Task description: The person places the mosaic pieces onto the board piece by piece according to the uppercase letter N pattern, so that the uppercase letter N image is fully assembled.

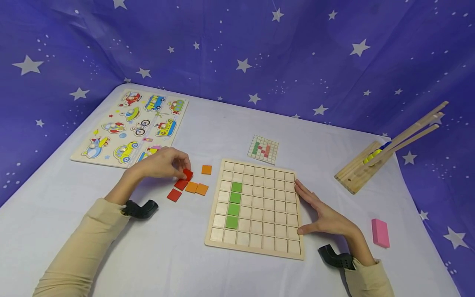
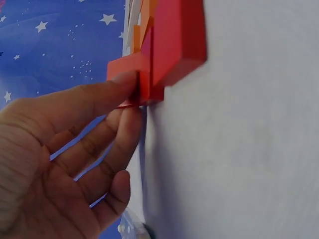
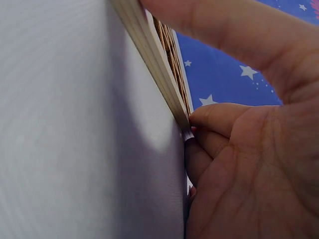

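In the head view my left hand [image 1: 165, 163] pinches a red square tile [image 1: 188, 174] between thumb and fingers. The left wrist view shows that red tile [image 2: 122, 67] tilted up beside another red one. Two more red tiles [image 1: 174, 195] and three orange tiles [image 1: 206, 169] lie nearby on the table. My right hand [image 1: 326, 216] rests along the right edge of a wooden grid board [image 1: 256, 210], thumb and fingers spread apart. In the right wrist view, fingertips touch the board's edge [image 3: 159, 74]. Several green tiles [image 1: 233, 209] stand in one column of the board.
Behind the board lies a small grid pattern card [image 1: 263, 149]. A vehicle peg puzzle [image 1: 130, 126] occupies the back left. To the right are a wooden stand with rods [image 1: 356, 171] and a pink block [image 1: 380, 233]. A starry blue cloth [image 1: 222, 49] hangs behind the white table.
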The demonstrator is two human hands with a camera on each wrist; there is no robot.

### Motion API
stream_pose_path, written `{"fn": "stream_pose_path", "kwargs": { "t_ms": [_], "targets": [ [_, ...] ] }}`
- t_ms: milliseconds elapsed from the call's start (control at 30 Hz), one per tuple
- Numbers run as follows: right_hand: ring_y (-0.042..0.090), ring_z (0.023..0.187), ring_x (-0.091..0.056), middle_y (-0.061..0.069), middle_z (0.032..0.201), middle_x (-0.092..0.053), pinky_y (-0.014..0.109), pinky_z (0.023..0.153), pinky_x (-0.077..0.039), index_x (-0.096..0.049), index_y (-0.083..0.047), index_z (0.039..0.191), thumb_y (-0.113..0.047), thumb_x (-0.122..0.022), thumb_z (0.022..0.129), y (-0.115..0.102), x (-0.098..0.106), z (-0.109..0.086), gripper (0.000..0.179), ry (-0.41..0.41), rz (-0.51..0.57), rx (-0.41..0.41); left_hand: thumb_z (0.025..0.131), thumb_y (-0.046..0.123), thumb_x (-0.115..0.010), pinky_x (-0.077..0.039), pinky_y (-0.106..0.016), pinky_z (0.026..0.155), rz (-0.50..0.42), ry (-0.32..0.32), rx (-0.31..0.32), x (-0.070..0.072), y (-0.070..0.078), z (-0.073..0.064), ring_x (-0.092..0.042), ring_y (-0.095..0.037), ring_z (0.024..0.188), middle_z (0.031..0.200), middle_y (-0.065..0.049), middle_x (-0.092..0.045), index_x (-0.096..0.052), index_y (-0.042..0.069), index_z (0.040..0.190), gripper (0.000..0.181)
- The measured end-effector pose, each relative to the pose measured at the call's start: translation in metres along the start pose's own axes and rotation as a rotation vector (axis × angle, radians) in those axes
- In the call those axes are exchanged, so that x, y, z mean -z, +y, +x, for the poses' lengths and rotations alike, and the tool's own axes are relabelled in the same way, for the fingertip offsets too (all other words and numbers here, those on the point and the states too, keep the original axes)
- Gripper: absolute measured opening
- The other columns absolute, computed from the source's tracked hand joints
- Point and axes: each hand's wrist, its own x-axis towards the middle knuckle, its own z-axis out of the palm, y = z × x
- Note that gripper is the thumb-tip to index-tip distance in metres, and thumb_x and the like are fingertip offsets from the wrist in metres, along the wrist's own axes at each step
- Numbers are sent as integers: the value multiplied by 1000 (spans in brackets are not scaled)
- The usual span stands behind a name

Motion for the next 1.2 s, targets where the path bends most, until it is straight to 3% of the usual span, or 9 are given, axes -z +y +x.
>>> {"fn": "stream_pose_path", "kwargs": {
  "t_ms": [67,267,467,667,833,1000,1200],
  "targets": [
    [31,149,5,7,163,4,11,110,9,-11,-9,155,-27,-87,67,0,0,0,117,2,-4,-3,78,7,-76,-47,-27,68,-5,31,-23,-2,1,1,-60,-13,72,76,3,-67,-68,13,84,11],
    [28,149,7,8,163,4,39,117,12,-11,-8,155,-26,-87,67,0,-1,0,117,-1,9,-6,80,10,-76,-49,-27,72,-58,102,-88,-13,13,7,-59,-13,74,79,2,-68,-71,11,92,13],
    [30,149,6,5,163,3,33,118,13,-11,-10,155,-27,-88,65,-1,-1,1,119,-1,6,-18,82,11,-72,-51,-32,80,-150,58,-167,-32,43,13,-62,-12,78,83,4,-70,-73,15,96,14],
    [22,150,7,9,163,4,61,113,11,-11,-8,155,-26,-87,66,-1,0,1,118,-2,6,-1,82,12,-74,-51,-29,75,-219,55,-202,-56,67,25,-64,-10,75,83,5,-71,-73,15,94,13],
    [10,149,8,11,163,4,70,108,9,-12,-6,154,-25,-87,67,1,0,1,116,4,-1,16,83,12,-74,-50,-23,71,-247,29,-222,-75,77,40,-62,-8,72,79,5,-70,-73,16,93,12],
    [10,149,8,11,163,4,70,108,9,-12,-6,154,-26,-87,67,0,-1,1,117,2,-7,8,82,11,-75,-51,-21,70,-247,0,-228,-87,87,52,-63,-5,71,78,4,-71,-74,14,93,12],
    [11,149,8,10,163,4,70,108,8,-12,-6,154,-26,-87,67,0,-1,1,117,0,-10,4,81,9,-75,-52,-20,71,-237,-43,-227,-95,89,56,-64,-2,71,78,4,-72,-74,12,90,9]
  ]
}}
